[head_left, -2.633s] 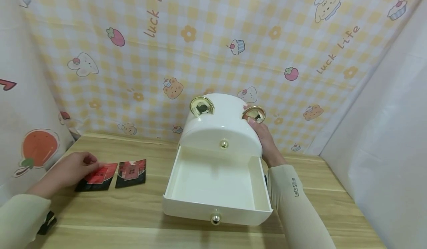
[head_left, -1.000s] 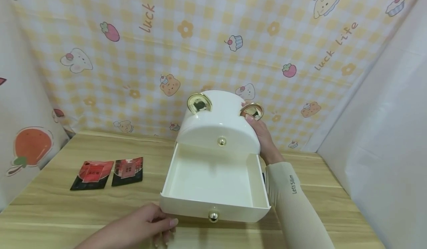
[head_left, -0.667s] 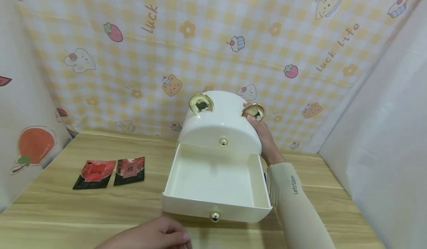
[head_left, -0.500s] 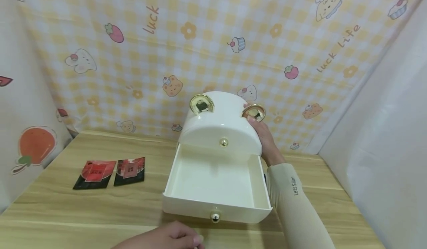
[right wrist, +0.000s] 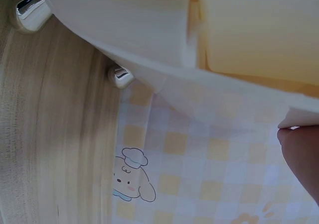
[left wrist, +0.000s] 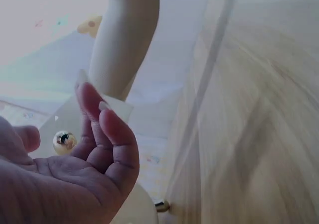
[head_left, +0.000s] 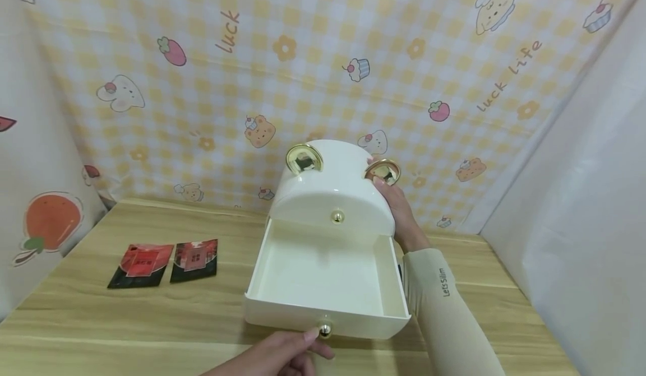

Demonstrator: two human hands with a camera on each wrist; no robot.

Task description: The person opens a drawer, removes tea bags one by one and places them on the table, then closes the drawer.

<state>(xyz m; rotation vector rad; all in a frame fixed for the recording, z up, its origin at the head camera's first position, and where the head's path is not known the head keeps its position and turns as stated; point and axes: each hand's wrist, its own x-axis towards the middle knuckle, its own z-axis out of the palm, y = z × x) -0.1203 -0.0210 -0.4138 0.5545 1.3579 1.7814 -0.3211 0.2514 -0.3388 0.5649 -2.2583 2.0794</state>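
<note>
A white drawer box (head_left: 333, 180) with two round gold eye-like ornaments stands mid-table. Its lower drawer (head_left: 323, 275) is pulled out toward me, and nothing lies inside. My right hand (head_left: 401, 213) grips the box's right side, thumb below the right ornament (head_left: 383, 171); most of its fingers are hidden behind. At the drawer front, my left hand (head_left: 282, 354) has its thumb tip right at the gold knob (head_left: 325, 329). In the left wrist view the knob (left wrist: 65, 142) shows between the thumb and the loosely bent fingers (left wrist: 117, 129).
Two red and black sachets (head_left: 140, 265) (head_left: 194, 260) lie flat on the wooden table (head_left: 151, 320), left of the box. A checked yellow and white cloth (head_left: 202, 101) hangs behind. White sheets (head_left: 580, 208) close off both sides. The upper drawer has a small gold knob (head_left: 337, 217).
My left hand has left the sachet, come over below the drawer front and risen to its knob, fingers loosening. My right hand stays on the box. The drawer has not moved.
</note>
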